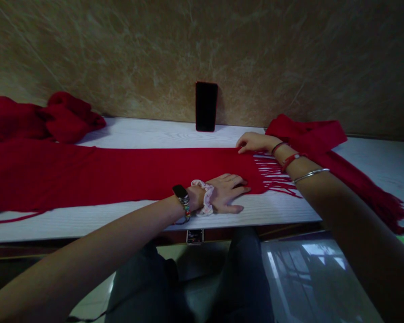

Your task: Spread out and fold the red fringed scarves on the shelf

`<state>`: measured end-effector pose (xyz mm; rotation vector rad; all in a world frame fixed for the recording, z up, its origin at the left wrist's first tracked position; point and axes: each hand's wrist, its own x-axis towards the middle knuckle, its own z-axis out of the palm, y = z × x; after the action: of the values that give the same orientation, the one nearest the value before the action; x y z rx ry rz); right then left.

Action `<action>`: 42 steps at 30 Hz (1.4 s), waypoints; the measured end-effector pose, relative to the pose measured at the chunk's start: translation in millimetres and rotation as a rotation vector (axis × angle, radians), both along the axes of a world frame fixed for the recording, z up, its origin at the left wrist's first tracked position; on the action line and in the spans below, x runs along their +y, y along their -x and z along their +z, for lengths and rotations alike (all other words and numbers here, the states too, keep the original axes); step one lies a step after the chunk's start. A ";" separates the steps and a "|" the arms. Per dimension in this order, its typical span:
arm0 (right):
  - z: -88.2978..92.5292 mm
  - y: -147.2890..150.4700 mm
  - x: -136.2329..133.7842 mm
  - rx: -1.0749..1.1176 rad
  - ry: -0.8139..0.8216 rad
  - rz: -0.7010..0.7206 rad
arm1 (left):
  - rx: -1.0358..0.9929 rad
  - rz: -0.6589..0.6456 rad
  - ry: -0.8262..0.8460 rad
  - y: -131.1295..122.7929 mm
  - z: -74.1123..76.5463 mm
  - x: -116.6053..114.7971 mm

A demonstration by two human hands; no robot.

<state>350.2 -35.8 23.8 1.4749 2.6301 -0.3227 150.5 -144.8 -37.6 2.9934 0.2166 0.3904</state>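
Note:
A long red scarf [148,172] lies spread lengthwise across the white tabletop, its fringe [274,175] pointing right. My left hand [227,193] rests flat on the scarf's near edge, close to the fringed end, with the fingers stretched out and apart. At the far edge by the same end, my right hand [252,141] has its fingers bent down and closed on the scarf's border. Part of the fringe is hidden behind my right wrist. Toward the left, the scarf's cloth is slightly wrinkled.
A dark phone [206,106] leans upright against the marbled wall [155,54]. Bunched red cloth [67,117] sits at the back left. Another red fringed scarf [353,179] lies folded at the right. A small lit screen [195,236] shows below the near table edge [121,233].

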 end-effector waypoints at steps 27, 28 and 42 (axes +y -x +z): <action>-63.6 9.6 -143.2 0.134 -0.399 -0.068 | 0.065 0.473 0.077 -2.6 1.3 7.9; -64.2 9.9 -148.6 0.104 -0.388 -0.066 | 0.091 0.489 0.070 -0.8 1.0 7.8; -38.2 26.5 -129.0 0.062 -0.346 -0.189 | 0.240 0.610 0.023 42.3 2.1 32.4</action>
<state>323.7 -164.8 -14.4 1.8490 2.7025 0.0811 108.2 -112.4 -35.5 2.8814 1.1547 0.0687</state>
